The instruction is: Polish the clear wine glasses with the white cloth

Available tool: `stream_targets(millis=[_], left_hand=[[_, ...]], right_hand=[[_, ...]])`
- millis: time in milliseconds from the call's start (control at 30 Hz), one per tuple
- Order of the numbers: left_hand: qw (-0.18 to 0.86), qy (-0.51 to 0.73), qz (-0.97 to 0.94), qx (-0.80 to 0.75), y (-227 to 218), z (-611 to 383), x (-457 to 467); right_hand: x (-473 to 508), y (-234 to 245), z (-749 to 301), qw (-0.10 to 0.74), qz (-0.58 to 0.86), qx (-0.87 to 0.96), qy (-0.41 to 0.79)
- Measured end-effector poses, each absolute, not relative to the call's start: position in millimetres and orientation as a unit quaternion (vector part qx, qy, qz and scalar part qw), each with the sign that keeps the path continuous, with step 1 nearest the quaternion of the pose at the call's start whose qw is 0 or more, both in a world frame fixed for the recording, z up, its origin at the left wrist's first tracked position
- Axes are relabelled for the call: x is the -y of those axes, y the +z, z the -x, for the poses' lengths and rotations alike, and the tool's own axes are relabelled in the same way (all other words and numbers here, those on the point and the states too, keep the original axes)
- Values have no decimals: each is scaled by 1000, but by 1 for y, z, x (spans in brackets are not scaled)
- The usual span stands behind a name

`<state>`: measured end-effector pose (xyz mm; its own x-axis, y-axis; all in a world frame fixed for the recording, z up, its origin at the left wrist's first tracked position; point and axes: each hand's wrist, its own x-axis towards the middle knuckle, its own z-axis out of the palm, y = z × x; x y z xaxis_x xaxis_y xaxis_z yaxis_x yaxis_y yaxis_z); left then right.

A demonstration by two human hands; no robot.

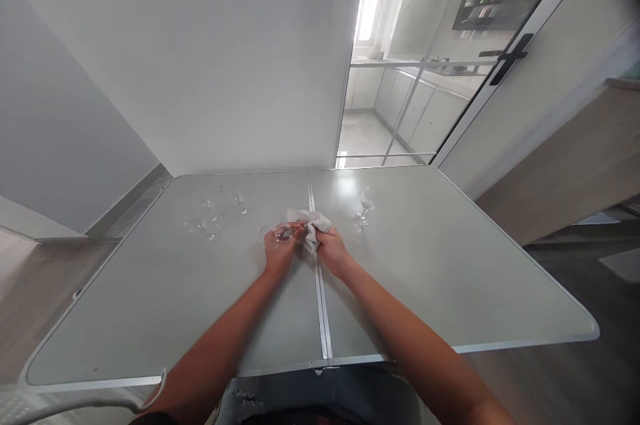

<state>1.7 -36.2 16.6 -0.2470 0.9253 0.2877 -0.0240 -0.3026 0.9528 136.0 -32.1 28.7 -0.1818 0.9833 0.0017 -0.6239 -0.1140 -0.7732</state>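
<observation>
My left hand point(281, 246) is closed around a clear stemmed glass point(277, 233), tilted on its side with its bowl toward the left. A white cloth point(313, 225) is bunched in my right hand point(330, 248) and meets the glass at its right end. Both hands are close together above the middle of the table, near its seam. The part of the glass under the cloth and fingers is hidden.
On the pale folding table point(425, 291), several clear glasses point(213, 215) are grouped at the back left. One stemmed glass point(365, 205) stands upright right of my hands. Behind the table are a white wall point(240, 65) and a glass-paned door point(400, 91).
</observation>
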Motion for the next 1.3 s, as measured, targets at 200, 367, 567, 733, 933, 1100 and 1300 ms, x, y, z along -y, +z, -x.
stream_targets(millis=[200, 367, 567, 733, 933, 1100, 1300], left_hand=[[365, 647, -483, -463, 15, -1, 34], [343, 636, -481, -496, 12, 4, 31], [332, 619, -487, -519, 13, 6, 30], [347, 589, -491, -540, 9, 7, 26], [393, 540, -535, -517, 6, 6, 27], [423, 515, -585, -462, 0, -4, 31], [406, 499, -657, -393, 5, -9, 38]], right_hand=[[32, 29, -137, 584, 290, 332, 682], [31, 23, -135, 563, 309, 356, 679], [25, 25, -157, 588, 388, 467, 534], [29, 35, -166, 542, 382, 562, 495], [39, 35, -151, 440, 521, 682, 265], [40, 25, -146, 260, 582, 763, 102], [35, 32, -161, 281, 590, 751, 93]])
